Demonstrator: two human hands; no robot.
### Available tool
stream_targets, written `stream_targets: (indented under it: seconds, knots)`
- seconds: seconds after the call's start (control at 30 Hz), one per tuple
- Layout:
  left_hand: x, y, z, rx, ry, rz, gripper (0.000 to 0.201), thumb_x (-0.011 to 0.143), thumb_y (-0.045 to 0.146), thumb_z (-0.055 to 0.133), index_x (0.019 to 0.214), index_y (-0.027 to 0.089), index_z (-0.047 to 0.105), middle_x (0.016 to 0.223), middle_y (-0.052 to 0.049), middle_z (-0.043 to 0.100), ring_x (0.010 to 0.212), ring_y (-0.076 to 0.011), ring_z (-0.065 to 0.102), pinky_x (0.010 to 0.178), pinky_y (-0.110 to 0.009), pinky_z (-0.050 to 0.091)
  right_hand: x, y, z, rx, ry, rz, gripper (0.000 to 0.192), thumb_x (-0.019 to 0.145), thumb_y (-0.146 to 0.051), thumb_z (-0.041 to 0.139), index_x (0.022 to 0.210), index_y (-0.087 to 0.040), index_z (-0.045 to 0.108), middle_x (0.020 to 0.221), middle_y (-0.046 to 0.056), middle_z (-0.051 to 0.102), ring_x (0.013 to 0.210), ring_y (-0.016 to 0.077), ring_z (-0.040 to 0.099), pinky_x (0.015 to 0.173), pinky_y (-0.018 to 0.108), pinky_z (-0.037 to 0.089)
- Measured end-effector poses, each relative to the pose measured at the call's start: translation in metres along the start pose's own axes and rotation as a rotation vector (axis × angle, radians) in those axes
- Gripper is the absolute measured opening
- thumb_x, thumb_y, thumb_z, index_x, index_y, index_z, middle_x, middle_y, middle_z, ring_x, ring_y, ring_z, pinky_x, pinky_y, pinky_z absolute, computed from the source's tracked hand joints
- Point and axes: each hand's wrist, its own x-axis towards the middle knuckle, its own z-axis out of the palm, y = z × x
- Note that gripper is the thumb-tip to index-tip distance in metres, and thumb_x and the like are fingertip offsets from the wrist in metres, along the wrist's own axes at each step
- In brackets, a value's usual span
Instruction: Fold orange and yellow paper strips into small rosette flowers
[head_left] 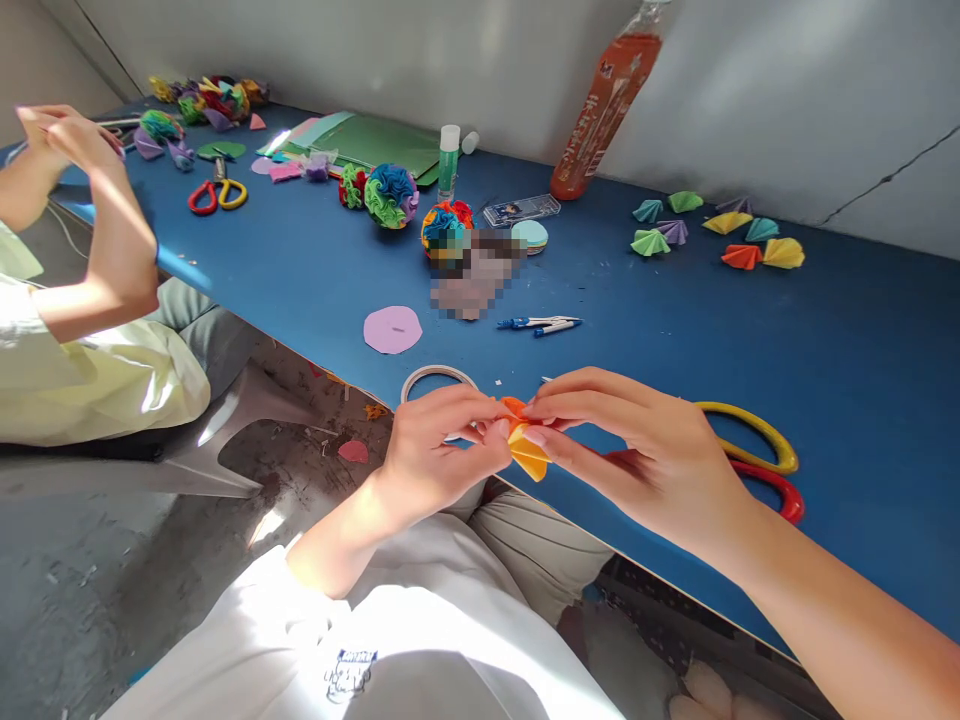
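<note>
Between my two hands, above the table's front edge, is a folded orange paper piece (529,458). My left hand (442,440) pinches its left side with thumb and fingertips. From the right, my right hand (630,445) pinches the same paper, fingertips close to those of the left. Some of the paper is hidden behind the fingers. A roll of tape (427,374) lies partly behind my left hand. Scissors with yellow and red handles (784,450) lie partly under my right hand and wrist, their blades hidden.
Pleated paper pieces (742,257) lie at the right back. A tall bottle (611,110) leans against the wall. Paper balls (391,196), a glue stick (448,165), a lilac paper disc (393,330) and pens (540,324) lie further in. At left, a co-worker's hands (71,135) are raised.
</note>
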Motion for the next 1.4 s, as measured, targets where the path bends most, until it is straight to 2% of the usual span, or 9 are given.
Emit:
stream_targets:
  seconds: [0.17, 0.47, 0.6, 0.67, 0.77, 0.83, 0.9, 1.0, 1.4]
  knots:
    - [0.000, 0.003, 0.000, 0.078, 0.010, 0.050, 0.009, 0.077, 0.007, 0.063, 0.079, 0.011, 0.071, 0.072, -0.005, 0.070, 0.062, -0.0078, 0.060, 0.052, -0.014, 0.057, -0.002, 0.000, -0.001, 0.004, 0.000, 0.019, 0.002, 0.089, -0.017, 0.062, 0.090, -0.019, 0.063, 0.086, 0.003, 0.067, 0.072, 0.0089, 0.065, 0.064, 0.018, 0.055]
    - [-0.002, 0.005, -0.003, -0.048, -0.059, -0.037, 0.009, 0.079, 0.009, 0.066, 0.084, 0.013, 0.073, 0.075, -0.004, 0.070, 0.063, -0.0074, 0.062, 0.054, -0.014, 0.058, -0.001, -0.003, -0.002, -0.001, 0.013, 0.049, 0.006, 0.090, -0.019, 0.060, 0.085, -0.020, 0.061, 0.080, 0.002, 0.067, 0.069, 0.0106, 0.064, 0.061, 0.020, 0.054]
    - [0.000, 0.006, -0.002, -0.061, -0.063, -0.051, 0.008, 0.080, 0.010, 0.066, 0.084, 0.014, 0.072, 0.074, -0.003, 0.069, 0.063, -0.0071, 0.061, 0.053, -0.014, 0.058, -0.002, 0.000, -0.003, -0.029, -0.003, 0.007, 0.004, 0.090, -0.018, 0.059, 0.088, -0.022, 0.060, 0.084, 0.002, 0.067, 0.072, 0.0117, 0.065, 0.063, 0.021, 0.055]
    - [0.001, 0.005, -0.001, -0.043, -0.040, 0.021, 0.010, 0.080, 0.009, 0.066, 0.087, 0.014, 0.071, 0.077, -0.003, 0.069, 0.065, -0.0072, 0.062, 0.054, -0.013, 0.057, -0.003, 0.003, -0.003, -0.051, -0.009, -0.029, 0.004, 0.090, -0.018, 0.058, 0.091, -0.022, 0.059, 0.086, 0.003, 0.067, 0.075, 0.0127, 0.066, 0.063, 0.021, 0.055]
    - [0.003, 0.001, -0.002, 0.003, 0.008, 0.219, 0.018, 0.079, 0.005, 0.065, 0.094, 0.015, 0.068, 0.086, -0.004, 0.071, 0.073, -0.0087, 0.066, 0.059, -0.015, 0.058, -0.004, 0.005, -0.002, -0.084, -0.013, -0.064, 0.007, 0.091, -0.017, 0.056, 0.095, -0.023, 0.057, 0.089, 0.004, 0.067, 0.078, 0.0136, 0.066, 0.063, 0.022, 0.055]
    - [0.006, 0.000, -0.005, 0.036, -0.020, 0.315, 0.019, 0.080, 0.004, 0.064, 0.095, 0.015, 0.066, 0.088, -0.005, 0.072, 0.081, -0.0110, 0.069, 0.067, -0.019, 0.061, -0.004, 0.006, 0.000, -0.093, -0.017, -0.083, 0.010, 0.092, -0.015, 0.054, 0.097, -0.023, 0.055, 0.091, 0.004, 0.066, 0.079, 0.0136, 0.066, 0.064, 0.023, 0.055]
    - [0.008, 0.001, -0.009, 0.095, -0.091, 0.338, 0.017, 0.080, 0.003, 0.064, 0.092, 0.015, 0.065, 0.088, -0.005, 0.073, 0.084, -0.0127, 0.070, 0.073, -0.022, 0.061, -0.004, 0.007, 0.001, -0.096, -0.012, -0.106, 0.013, 0.091, -0.012, 0.053, 0.099, -0.023, 0.053, 0.091, 0.005, 0.066, 0.080, 0.0135, 0.065, 0.064, 0.023, 0.054]
    - [0.011, 0.004, -0.014, 0.151, -0.148, 0.326, 0.012, 0.079, 0.006, 0.066, 0.087, 0.015, 0.067, 0.086, -0.005, 0.073, 0.079, -0.0126, 0.071, 0.072, -0.021, 0.061, -0.004, 0.008, 0.002, -0.106, 0.012, -0.134, 0.018, 0.090, -0.007, 0.052, 0.098, -0.024, 0.052, 0.090, 0.004, 0.065, 0.078, 0.0127, 0.065, 0.061, 0.022, 0.053]
    - [0.019, 0.001, -0.021, -0.046, -0.268, 0.151, 0.006, 0.080, 0.011, 0.069, 0.080, 0.017, 0.072, 0.085, -0.004, 0.073, 0.074, -0.0117, 0.069, 0.066, -0.021, 0.060, -0.004, 0.006, 0.003, -0.140, 0.013, -0.144, 0.020, 0.090, -0.007, 0.051, 0.097, -0.025, 0.052, 0.088, 0.003, 0.066, 0.073, 0.0126, 0.065, 0.058, 0.023, 0.053]
